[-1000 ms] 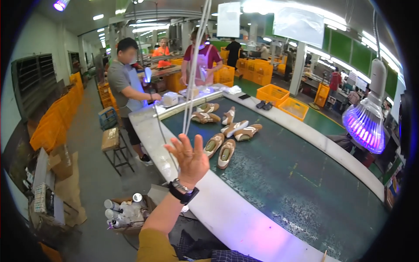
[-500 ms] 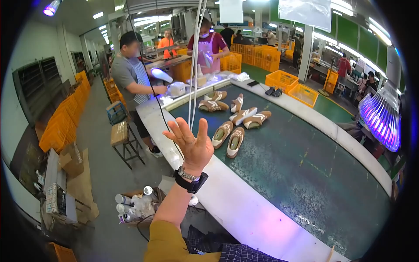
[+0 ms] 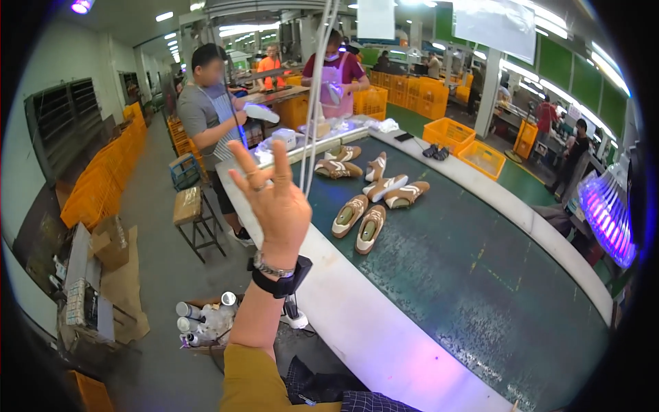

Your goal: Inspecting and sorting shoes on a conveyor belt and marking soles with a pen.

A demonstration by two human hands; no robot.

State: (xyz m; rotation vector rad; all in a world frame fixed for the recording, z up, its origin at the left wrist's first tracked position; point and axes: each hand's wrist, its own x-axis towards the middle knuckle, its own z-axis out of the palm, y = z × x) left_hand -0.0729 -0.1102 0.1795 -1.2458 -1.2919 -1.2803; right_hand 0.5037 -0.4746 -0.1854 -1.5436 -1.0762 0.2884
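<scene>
My left hand [image 3: 276, 213] is raised in front of me, its fingers spread and nothing visible in them. It wears a ring, and a metal bracelet and a black strapped device [image 3: 281, 275] circle the wrist. Beyond it to the right, several brown shoes with white stripes lie on a dark green conveyor belt [image 3: 453, 275]. The nearest are an upright pair, one shoe [image 3: 371, 229] beside the other [image 3: 350, 215]. The hand appears apart from them. My right hand is out of sight.
White ledges [image 3: 384, 329] border the belt. Hanging cords [image 3: 317, 103] cross the view, and a purple-lit lamp [image 3: 607, 216] hangs right. Across the far end, two people handle pale shoe-like things. A wooden stool [image 3: 188, 206], a box of bottles [image 3: 206, 326] and orange crates [image 3: 103, 165] stand left.
My left hand has shifted left and slightly upward in view, its fingers still apart. The co-worker at the far left has lifted a pale shoe-like thing. The shoes lie as before.
</scene>
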